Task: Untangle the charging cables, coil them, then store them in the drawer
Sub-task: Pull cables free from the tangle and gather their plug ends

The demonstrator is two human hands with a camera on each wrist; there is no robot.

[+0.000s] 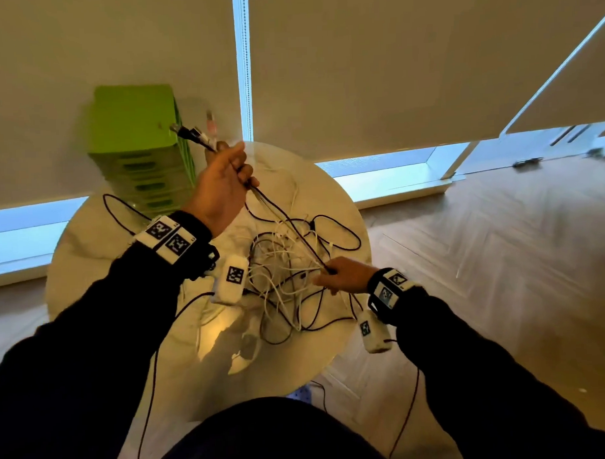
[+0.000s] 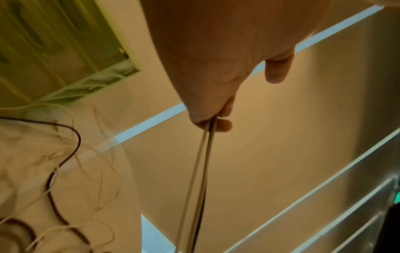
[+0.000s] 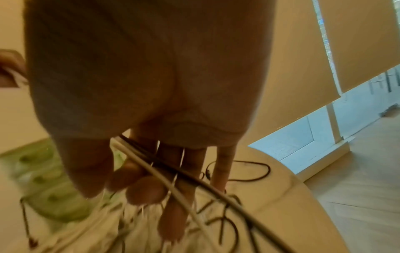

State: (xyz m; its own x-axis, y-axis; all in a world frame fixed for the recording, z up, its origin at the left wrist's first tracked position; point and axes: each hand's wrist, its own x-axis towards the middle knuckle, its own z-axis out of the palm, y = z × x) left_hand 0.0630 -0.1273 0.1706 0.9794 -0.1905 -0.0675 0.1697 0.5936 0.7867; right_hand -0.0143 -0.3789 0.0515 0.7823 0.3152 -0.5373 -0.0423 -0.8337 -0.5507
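At the upper left of the head view the green drawers [image 1: 139, 149] wait, the left hand [image 1: 220, 187] grips some cable ends, and the right hand [image 1: 344, 274] pinches those lines above the messy cables [image 1: 289, 274], so untangling has only just started.

It looked like a lived-in room of a home: herringbone wood floor [image 1: 501, 256], tall windows behind drawn roller blinds [image 1: 391, 64], a small round marble desk [image 1: 330, 180], and a green plastic drawer unit [image 1: 136, 139] beside it.
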